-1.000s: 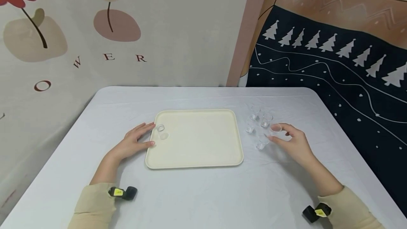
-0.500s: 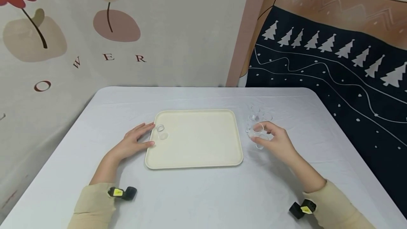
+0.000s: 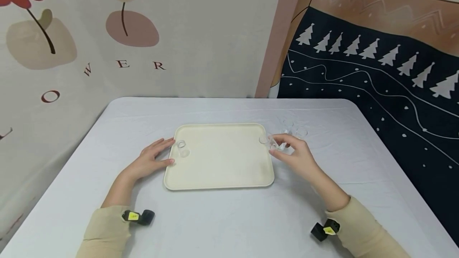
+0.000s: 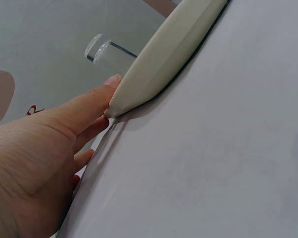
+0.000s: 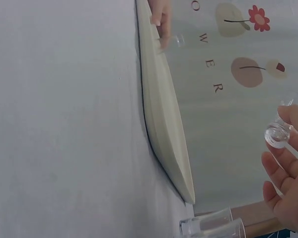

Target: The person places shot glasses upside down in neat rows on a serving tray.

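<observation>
A cream tray (image 3: 220, 162) lies on the white-covered table. My left hand (image 3: 152, 158) touches its left rim, fingers spread and fairly straight, the thumb (image 4: 97, 101) against the edge. Close to that hand, a clear shot glass (image 3: 181, 148) stands on the tray, seemingly upside down with its thick base up. Over the tray's right edge, my right hand (image 3: 295, 152) pinches another shot glass (image 3: 272, 144) between thumb and fingers. This glass is tilted, its thick round base (image 5: 277, 135) showing in the right wrist view.
Several more clear glasses stand right of the tray, such as a glass (image 3: 301, 131) behind my right hand; the hand partly hides this group. Two glasses, including a near glass (image 5: 223, 230), show low in the right wrist view. A patterned cloth (image 3: 208, 51) hangs behind the table.
My right hand has carried its shot glass leftward from the group of glasses to the tray's right edge, tilting it on the way. My left hand has kept its place.
</observation>
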The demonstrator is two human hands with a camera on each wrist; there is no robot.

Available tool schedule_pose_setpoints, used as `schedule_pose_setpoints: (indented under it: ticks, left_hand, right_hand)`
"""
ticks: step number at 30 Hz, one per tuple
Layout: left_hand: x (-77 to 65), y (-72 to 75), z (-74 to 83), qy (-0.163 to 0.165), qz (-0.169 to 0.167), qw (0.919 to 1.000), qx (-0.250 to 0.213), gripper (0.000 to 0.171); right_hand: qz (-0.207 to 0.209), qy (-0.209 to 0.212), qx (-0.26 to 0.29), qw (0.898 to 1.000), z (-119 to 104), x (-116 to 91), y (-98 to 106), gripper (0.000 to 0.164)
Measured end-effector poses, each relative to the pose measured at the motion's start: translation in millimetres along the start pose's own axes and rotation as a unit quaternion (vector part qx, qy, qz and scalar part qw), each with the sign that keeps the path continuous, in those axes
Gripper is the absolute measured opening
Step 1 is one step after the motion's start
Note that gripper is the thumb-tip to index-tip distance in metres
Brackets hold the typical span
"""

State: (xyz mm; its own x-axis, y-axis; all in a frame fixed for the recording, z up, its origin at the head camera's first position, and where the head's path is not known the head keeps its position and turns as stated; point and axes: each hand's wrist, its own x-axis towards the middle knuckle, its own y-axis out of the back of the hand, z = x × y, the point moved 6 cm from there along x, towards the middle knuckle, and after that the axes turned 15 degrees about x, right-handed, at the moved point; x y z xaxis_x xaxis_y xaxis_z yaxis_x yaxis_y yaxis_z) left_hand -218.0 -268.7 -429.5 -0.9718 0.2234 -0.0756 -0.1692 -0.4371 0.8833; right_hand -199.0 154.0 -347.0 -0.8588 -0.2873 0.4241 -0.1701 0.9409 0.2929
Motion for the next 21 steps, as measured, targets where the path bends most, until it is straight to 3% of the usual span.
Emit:
schedule_pose_setpoints:
  ticks: [8,16,21]
  left_hand:
    - [0.2,-0.2,-0.4,-0.003,0.000,1.0000,-0.004,0.077]
    - [0.1,-0.5,-2.2,0.001,-0.003,1.0000,-0.005,0.077]
    - [-0.6,0.5,-0.3,-0.002,-0.003,1.0000,-0.006,0.077]
  right_hand:
    - [-0.007,0.016,0.020,1.000,-5,5,-12,0.035]
    - [0.017,0.017,0.026,0.999,-41,9,-26,0.028]
    - [0.030,0.025,0.041,0.998,-44,13,-34,0.029]
